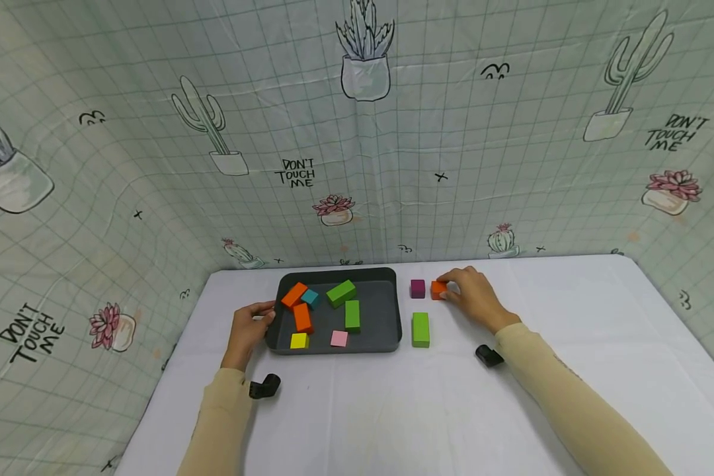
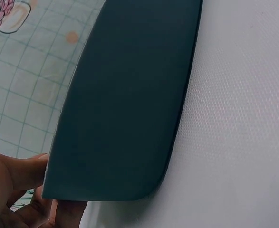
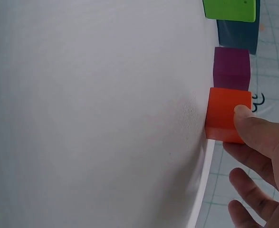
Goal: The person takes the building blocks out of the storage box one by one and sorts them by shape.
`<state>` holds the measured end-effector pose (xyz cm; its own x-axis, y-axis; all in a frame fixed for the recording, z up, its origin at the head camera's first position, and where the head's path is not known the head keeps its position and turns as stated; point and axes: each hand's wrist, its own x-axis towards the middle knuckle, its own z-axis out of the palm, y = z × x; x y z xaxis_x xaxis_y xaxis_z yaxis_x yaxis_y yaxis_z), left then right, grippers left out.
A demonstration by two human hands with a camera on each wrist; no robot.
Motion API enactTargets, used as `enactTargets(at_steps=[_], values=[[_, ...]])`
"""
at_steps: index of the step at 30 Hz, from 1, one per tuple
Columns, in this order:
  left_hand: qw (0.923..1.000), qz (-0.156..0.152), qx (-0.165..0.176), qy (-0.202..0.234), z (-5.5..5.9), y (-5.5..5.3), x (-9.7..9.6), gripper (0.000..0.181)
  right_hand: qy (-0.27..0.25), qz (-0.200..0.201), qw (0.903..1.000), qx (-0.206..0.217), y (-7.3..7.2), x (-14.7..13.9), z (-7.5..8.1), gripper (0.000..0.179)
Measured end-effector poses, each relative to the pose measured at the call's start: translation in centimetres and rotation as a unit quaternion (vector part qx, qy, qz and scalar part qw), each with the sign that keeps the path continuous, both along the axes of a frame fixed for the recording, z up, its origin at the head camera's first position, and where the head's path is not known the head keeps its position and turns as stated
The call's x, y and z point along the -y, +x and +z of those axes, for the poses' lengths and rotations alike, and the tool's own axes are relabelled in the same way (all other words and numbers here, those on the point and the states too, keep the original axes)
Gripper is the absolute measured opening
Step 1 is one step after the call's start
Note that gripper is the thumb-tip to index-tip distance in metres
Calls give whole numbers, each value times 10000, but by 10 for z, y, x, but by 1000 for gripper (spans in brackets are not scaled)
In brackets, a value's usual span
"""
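Note:
My right hand (image 1: 473, 296) pinches an orange cube (image 3: 222, 114) between thumb and fingers, low over the table. Just left of it sits a purple cube (image 1: 418, 289), and nearer to me lies a green rectangular block (image 1: 420, 329). My left hand (image 1: 250, 328) grips the left side of a dark grey tray (image 1: 381, 340); in the left wrist view its thumb is at the tray's rim and its fingers go partly out of sight behind the wall. Inside the tray are two orange blocks (image 1: 303, 318), two green blocks (image 1: 352, 316), a blue cube (image 1: 310, 299), a yellow cube (image 1: 299, 341) and a pink cube (image 1: 339, 338).
A white cloth covers the table (image 1: 369, 416). Behind and beside it hangs a gridded curtain (image 1: 404, 152) printed with plants. A black device is strapped at each wrist, one by the left sleeve (image 1: 223, 403) and one by the right sleeve (image 1: 547, 367).

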<state>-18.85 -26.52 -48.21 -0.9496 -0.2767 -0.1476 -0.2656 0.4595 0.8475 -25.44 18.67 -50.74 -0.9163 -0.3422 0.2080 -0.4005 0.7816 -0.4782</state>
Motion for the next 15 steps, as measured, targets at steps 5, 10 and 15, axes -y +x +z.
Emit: enactTargets(at_steps=[5,10,15], values=[[10000,39,40,-16,-1,-2,0,32,-29,-21,10000,23,2,0,1,28],[9999,71,70,-49,-2,-4,0,33,-99,-38,9999,15,1,0,-1,28],[9998,111,147,-27,-1,-3,-1,33,-75,-70,9999,67,2,1,0,28]])
